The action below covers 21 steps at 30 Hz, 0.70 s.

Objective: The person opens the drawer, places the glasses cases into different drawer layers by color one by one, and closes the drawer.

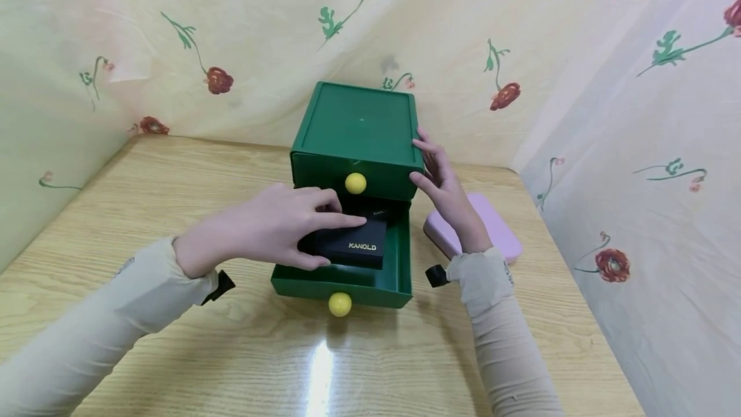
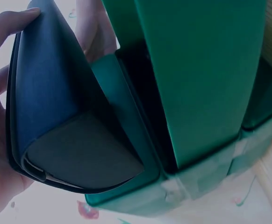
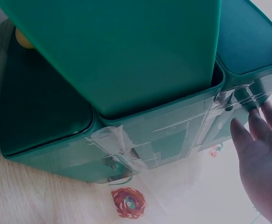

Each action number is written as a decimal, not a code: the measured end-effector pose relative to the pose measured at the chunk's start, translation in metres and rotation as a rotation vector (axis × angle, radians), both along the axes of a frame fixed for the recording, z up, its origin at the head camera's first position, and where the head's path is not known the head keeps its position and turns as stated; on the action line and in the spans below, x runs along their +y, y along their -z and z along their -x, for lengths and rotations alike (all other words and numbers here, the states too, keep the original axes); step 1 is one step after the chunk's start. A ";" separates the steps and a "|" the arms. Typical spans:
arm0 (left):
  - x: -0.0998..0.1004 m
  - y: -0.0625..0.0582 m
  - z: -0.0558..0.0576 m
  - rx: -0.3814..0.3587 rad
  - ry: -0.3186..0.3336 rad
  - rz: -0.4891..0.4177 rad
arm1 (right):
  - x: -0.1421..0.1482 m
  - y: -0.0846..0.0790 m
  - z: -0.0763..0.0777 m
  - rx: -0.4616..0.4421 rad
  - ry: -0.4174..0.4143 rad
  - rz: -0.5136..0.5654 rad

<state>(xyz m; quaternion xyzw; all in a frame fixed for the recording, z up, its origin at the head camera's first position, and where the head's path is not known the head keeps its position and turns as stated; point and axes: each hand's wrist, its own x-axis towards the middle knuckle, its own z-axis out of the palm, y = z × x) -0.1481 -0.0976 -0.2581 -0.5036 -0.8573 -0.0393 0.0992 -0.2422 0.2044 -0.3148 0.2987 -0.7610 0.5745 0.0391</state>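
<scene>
White glare (streaked) on the table.

The left hand holds a dark box over an open drawer, the right hand touching the green cabinet.

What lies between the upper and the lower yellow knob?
In the head view, between them lie a finger of the left hand, the black KANOLD box and part of the open green drawer.
</scene>
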 end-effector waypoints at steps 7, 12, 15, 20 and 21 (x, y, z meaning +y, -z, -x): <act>0.016 0.004 0.001 -0.024 0.002 0.062 | -0.001 -0.002 -0.002 -0.002 0.014 -0.015; 0.026 0.007 0.003 -0.053 0.011 0.089 | 0.000 -0.002 -0.002 0.001 0.015 -0.023; 0.030 0.010 0.004 -0.058 0.013 0.100 | 0.000 -0.002 -0.002 0.002 0.015 -0.030; 0.036 0.016 0.005 -0.038 0.002 0.121 | 0.000 -0.003 -0.001 -0.001 0.014 -0.035; 0.037 0.017 0.005 -0.030 -0.002 0.129 | 0.000 -0.003 -0.001 -0.002 0.015 -0.034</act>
